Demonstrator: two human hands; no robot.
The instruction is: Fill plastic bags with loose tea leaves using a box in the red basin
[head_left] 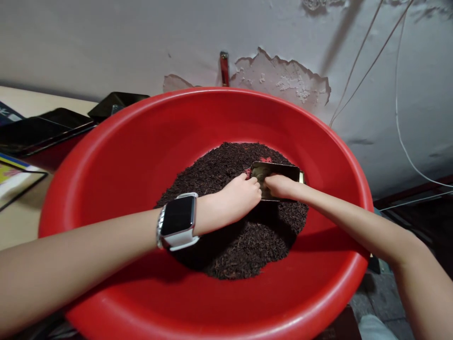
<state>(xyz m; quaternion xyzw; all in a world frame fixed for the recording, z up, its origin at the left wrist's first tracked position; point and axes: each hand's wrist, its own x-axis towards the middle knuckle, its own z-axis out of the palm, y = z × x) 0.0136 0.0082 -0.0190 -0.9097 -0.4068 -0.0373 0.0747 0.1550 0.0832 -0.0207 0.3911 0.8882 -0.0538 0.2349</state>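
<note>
1. Both hands meet on a flat gold-coloured card (275, 177) lying on a heap of dark grains (240, 222): the right hand (283, 186) has its grip curled down over the card's near edge, fingers pressed together on it, while the left hand (240, 198) is bunched at the card's left corner, fingertips touching it and the grains.
2. The card sits tilted on the far side of the heap, near the middle of a big red plastic basin (116, 156); a patch of bare red bottom shows just behind it.
3. A smartwatch with a white strap (179, 221) is on the left wrist, and the forearm crosses over the near part of the heap, shading it.
4. To the left, beyond the basin's rim, lie dark flat trays (53, 127) and a printed sheet (14, 177) on a pale surface (21, 222).
5. Behind stands a grey wall with peeling paint (283, 80); thin wires (399, 118) hang down it on the right.
</note>
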